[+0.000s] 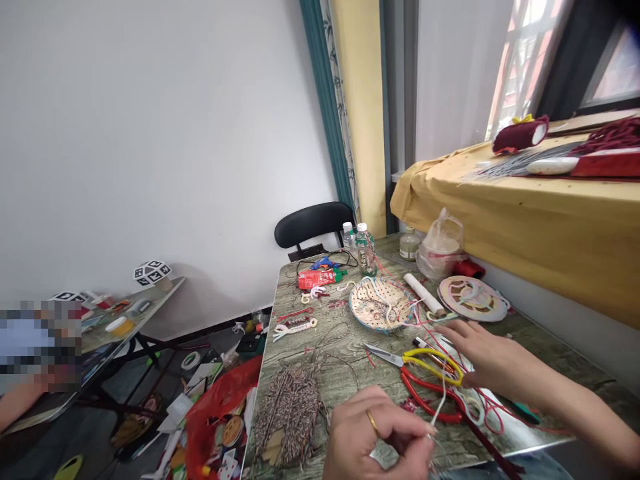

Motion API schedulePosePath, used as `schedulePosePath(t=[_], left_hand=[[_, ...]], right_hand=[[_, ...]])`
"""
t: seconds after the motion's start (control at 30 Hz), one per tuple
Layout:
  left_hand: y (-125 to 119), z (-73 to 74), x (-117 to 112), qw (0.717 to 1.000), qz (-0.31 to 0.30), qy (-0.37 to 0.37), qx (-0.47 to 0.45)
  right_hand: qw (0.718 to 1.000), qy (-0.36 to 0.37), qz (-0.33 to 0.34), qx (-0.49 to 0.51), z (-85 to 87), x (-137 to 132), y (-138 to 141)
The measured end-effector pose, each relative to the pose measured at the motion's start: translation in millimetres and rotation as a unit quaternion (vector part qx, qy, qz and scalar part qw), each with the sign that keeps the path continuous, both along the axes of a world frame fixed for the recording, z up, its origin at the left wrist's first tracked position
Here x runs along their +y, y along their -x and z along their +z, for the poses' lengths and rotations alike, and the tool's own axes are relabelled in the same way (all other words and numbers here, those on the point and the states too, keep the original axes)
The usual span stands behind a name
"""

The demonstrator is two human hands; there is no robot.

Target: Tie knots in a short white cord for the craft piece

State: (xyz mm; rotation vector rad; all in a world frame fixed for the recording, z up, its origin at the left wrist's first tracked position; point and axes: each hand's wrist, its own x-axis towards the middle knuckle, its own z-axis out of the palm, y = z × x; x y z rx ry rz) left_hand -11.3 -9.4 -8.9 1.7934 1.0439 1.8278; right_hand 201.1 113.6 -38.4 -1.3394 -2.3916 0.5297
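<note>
Cord pinched in left hand, thumb against forefinger, right hand with fingers loosely spread, perhaps touching scissors

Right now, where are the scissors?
In the head view, right of centre: the scissors lie between the round basket and the left hand, beside the right hand.

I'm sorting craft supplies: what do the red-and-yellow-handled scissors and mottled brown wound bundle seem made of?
Red-and-yellow-handled scissors: shiny grey blades suggest steel; smooth, solid-coloured handles look like plastic. Mottled brown wound bundle: matte yarn or twine, judging by its strands; fibre unclear.
</note>
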Motion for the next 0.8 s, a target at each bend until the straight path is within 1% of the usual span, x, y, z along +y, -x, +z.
schedulePosePath(t=[0.03, 0.07, 0.1, 0.13, 0.17, 0.2, 0.23, 0.27, 0.3, 0.33, 0.43, 0.47, 0.5, 0.53, 0.6, 0.7, 0.8], left_hand=[[-1, 2.7, 1, 1.000, 0.004, -0.010, 0.000], [0, 6.3, 2, 0.999, -0.015, -0.004, 0.037], [1, 10.3, 2, 0.997, -0.031, -0.006, 0.073], [3, 14.4, 2, 0.994, -0.035, -0.016, 0.100], [5, 18.2, 2, 0.992, -0.035, -0.024, 0.122], [7, 21.4, 2, 0.990, -0.031, -0.035, 0.135], [9, 23.7, 2, 0.988, -0.026, -0.045, 0.142], [11, 25.2, 2, 0.987, -0.026, -0.051, 0.150], [12, 25.8, 2, 0.986, -0.027, -0.055, 0.153], [12, 25.6, 2, 0.986, -0.028, -0.060, 0.153], [12, 21.2, 3, 0.986, -0.029, -0.055, 0.154], [11, 19.1, 3, 0.987, -0.026, -0.051, 0.150], [11, 17.1, 4, 0.989, -0.021, -0.049, 0.139], [10, 15.6, 4, 0.991, -0.016, -0.049, 0.127], [10, 15.0, 5, 0.993, -0.015, -0.049, 0.110], [11, 20.0, 7, 0.987, -0.045, -0.039, 0.147], [13, 25.0, 9, 0.984, -0.051, -0.059, 0.163]], right_hand=[[0.999, 0.030, 0.019, 0.022, 6.2, -9, 2], [0.996, 0.054, 0.051, 0.046, 14.4, -20, 6], [0.976, 0.157, 0.078, 0.132, 24.0, -32, 12], [0.933, 0.273, 0.107, 0.208, 34.1, -44, 18], [0.886, 0.362, 0.145, 0.249, 43.7, -55, 24], [0.852, 0.412, 0.170, 0.276, 52.1, -64, 29], [0.828, 0.442, 0.193, 0.286, 58.7, -70, 33], [0.813, 0.460, 0.213, 0.286, 63.4, -74, 36], [0.810, 0.465, 0.222, 0.279, 66.2, -76, 38], [0.818, 0.459, 0.221, 0.269, 67.4, -75, 38], [0.872, 0.394, 0.165, 0.239, 66.2, -69, 36], [0.884, 0.376, 0.149, 0.237, 65.3, -67, 35], [0.887, 0.368, 0.142, 0.241, 64.3, -66, 34], [0.881, 0.374, 0.142, 0.251, 63.2, -64, 33], [0.857, 0.406, 0.147, 0.282, 60.8, -63, 31], [0.818, 0.450, 0.133, 0.332, 55.9, -63, 32], [0.779, 0.488, 0.106, 0.378, 52.8, -63, 37]])
